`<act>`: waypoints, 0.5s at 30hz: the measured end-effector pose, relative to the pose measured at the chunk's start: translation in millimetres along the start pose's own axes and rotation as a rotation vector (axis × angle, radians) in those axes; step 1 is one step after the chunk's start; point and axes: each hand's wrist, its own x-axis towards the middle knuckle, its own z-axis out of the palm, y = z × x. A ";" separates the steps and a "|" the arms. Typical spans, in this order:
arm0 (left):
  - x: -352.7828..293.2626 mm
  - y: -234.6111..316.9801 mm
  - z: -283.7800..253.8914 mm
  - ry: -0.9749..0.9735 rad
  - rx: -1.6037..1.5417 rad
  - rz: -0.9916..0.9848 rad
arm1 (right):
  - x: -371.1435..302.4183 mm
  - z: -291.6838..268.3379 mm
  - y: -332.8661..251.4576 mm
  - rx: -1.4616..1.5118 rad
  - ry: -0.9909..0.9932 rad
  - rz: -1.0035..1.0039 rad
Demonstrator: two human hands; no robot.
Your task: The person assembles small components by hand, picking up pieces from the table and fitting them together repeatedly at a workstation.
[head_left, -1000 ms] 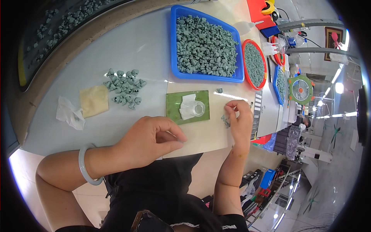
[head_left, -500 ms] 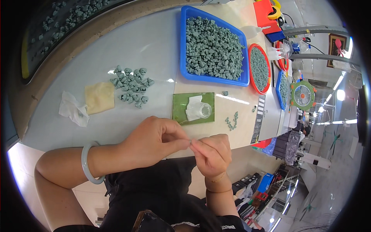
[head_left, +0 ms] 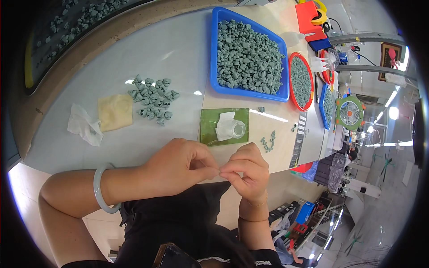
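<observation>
My left hand [head_left: 181, 163] and my right hand [head_left: 247, 172] meet in front of me at the table's near edge, fingertips pinched together. Whatever lies between the fingertips is too small and covered to make out. Just beyond them is a green square mat [head_left: 208, 129] with a white tissue [head_left: 223, 127] and a small clear cup [head_left: 238, 129] on it. To the right of the mat lie several tiny grey-green pieces [head_left: 269, 142]. A cluster of larger grey-green pieces [head_left: 154, 99] sits to the left, farther from me.
A blue tray [head_left: 214, 67] heaped with grey-green pieces stands at the back, beside a red round tray [head_left: 292, 91] of smaller ones. At left lie a yellow cloth [head_left: 115, 112] and a crumpled white tissue [head_left: 83, 125]. A green fan [head_left: 350, 111] stands far right.
My right hand has shifted slightly, its knuckles raised and fingers turned a little. The fingertips of both hands stay together. A person's arm now shows at the lower right.
</observation>
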 end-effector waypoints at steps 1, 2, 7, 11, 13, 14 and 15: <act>-0.2 -0.3 -0.1 -0.005 -0.010 0.008 | 1.6 -1.2 0.4 0.028 -0.023 0.013; -0.6 -0.5 -0.4 -0.009 -0.020 0.017 | 2.5 -1.8 0.6 0.056 -0.047 0.026; -0.8 -3.3 -2.3 -0.030 -0.087 -0.004 | 3.4 -4.0 3.4 0.095 -0.027 0.040; 3.9 -13.3 2.6 0.089 -0.259 0.189 | 8.7 -16.5 9.2 -0.329 0.200 0.003; 4.2 -14.9 1.1 0.081 -0.253 0.170 | 14.0 -18.9 11.2 -0.427 0.199 -0.020; 4.5 -15.0 0.2 0.070 -0.248 0.151 | 15.7 -19.6 11.5 -0.529 0.197 -0.042; 3.6 -11.6 -1.2 0.072 -0.249 0.150 | 16.4 -19.4 12.2 -0.527 0.196 -0.043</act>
